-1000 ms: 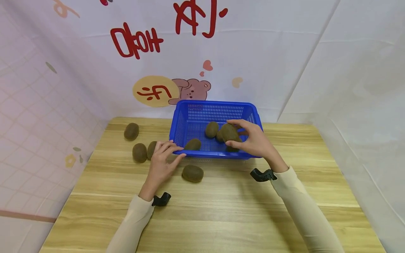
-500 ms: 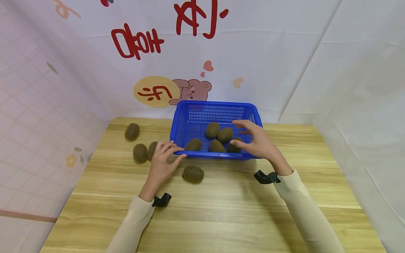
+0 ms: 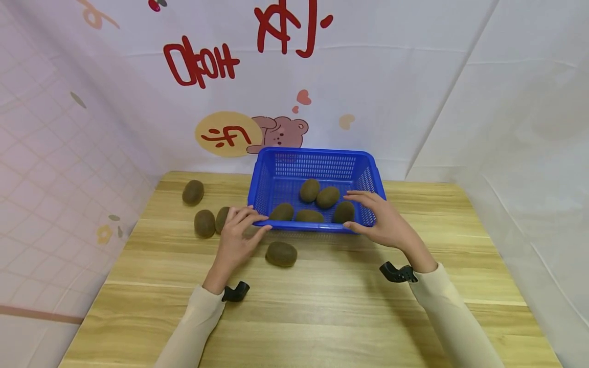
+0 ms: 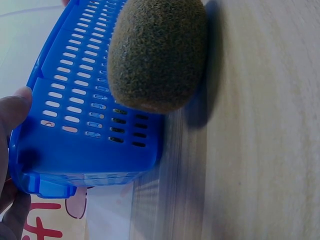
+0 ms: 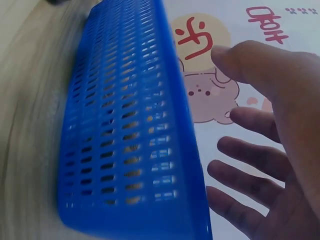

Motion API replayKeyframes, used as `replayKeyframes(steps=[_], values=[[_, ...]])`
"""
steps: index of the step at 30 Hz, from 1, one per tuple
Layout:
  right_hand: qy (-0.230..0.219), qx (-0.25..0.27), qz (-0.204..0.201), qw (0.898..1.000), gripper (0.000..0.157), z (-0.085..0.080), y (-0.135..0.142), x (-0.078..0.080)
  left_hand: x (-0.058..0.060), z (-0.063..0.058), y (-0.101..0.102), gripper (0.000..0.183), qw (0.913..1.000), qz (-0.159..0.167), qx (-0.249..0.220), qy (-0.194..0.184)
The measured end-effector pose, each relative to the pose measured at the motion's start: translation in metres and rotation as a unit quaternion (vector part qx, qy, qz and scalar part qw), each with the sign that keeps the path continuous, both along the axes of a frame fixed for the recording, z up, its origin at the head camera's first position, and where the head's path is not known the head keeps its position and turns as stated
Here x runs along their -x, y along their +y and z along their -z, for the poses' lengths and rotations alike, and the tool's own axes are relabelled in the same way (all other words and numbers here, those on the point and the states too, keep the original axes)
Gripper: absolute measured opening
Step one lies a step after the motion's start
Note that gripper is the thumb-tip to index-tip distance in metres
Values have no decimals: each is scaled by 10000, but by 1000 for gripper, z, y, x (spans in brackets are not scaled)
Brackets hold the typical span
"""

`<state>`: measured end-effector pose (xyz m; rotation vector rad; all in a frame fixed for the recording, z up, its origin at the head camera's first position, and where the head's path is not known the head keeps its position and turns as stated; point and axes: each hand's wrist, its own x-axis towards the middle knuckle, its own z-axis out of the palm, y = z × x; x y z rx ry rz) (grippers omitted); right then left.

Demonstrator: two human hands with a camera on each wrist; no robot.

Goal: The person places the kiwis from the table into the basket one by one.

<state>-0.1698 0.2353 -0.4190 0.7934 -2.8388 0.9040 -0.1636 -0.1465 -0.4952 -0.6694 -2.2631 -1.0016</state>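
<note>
A blue plastic basket (image 3: 317, 226) with slotted walls stands at the back of the table, several brown kiwis (image 3: 328, 197) inside it. My left hand (image 3: 236, 235) grips its front left corner, the thumb (image 4: 15, 110) at the rim and the fingers round the corner. Over the front right corner, my right hand (image 3: 384, 222) holds nothing, its thumb and fingers spread apart near a kiwi (image 3: 343, 212) in the basket. In front of the basket lies a single kiwi (image 3: 281, 254), seen large in the left wrist view, close by the slotted wall.
On the table left of the basket lie more kiwis: one kiwi (image 3: 193, 192) farther back, another kiwi (image 3: 204, 223) nearer, and a third kiwi (image 3: 222, 220) partly hidden by the left hand. Behind the basket hangs a white printed cloth (image 3: 391, 102). The wooden table (image 3: 322, 317) extends toward me.
My right hand has let go of a kiwi inside the basket and drawn back toward the front right. The released kiwi has rolled against the front wall. My left hand stays at the corner.
</note>
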Motion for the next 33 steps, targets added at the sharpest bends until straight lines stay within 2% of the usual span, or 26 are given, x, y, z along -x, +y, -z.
replayKeyframes(steps=[8, 14, 17, 24, 33], values=[[333, -115, -326, 9988, 52, 4, 15, -11, 0, 0, 1, 21, 10000, 12, -22, 60], [611, -102, -702, 9956, 30, 11, 23, -13, 1, 1, 0, 21, 10000, -7, 0, -7], [698, 10, -838, 9940, 25, 14, 26, -13, 0, 0, 1, 21, 10000, -7, 10, -8], [508, 228, -719, 9959, 25, 22, 29, -13, -2, 0, 2, 21, 10000, 0, 25, 33], [347, 173, -504, 9980, 23, 23, 28, -12, -1, -1, 3, 23, 9999, 87, -75, 128]])
